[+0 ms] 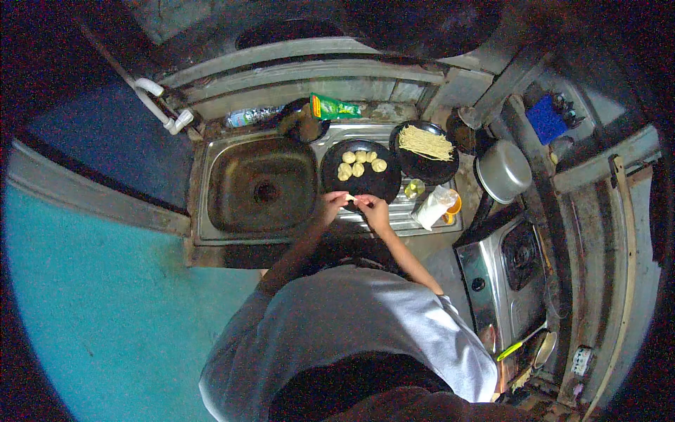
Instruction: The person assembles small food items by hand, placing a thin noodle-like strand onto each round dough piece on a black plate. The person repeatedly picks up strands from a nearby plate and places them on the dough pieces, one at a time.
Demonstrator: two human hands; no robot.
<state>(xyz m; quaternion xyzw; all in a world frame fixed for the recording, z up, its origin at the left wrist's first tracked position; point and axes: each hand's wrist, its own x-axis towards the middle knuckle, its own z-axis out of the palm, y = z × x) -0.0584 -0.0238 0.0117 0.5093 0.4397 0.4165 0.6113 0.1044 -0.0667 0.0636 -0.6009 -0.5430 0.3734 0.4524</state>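
Both my hands meet over the near edge of a round black tray (334, 176). My left hand (333, 207) and my right hand (373, 210) are closed, pinching a small pale piece of dough (350, 197) between their fingertips. Several pale dough balls (358, 169) sit together on the far half of the tray. To its right, a second dark round plate (429, 169) carries a pile of thin pale strips (425, 143) that look like noodles. A small glass with something yellowish (414, 188) stands nearest my right hand.
A steel sink basin (239, 190) lies to the left. Beyond the tray are a green packet (336, 107) and a clear bottle (254, 116). At right stand a bag of white powder (434, 207), an orange cup (455, 205), a metal pot (503, 171) and a gas stove (503, 274).
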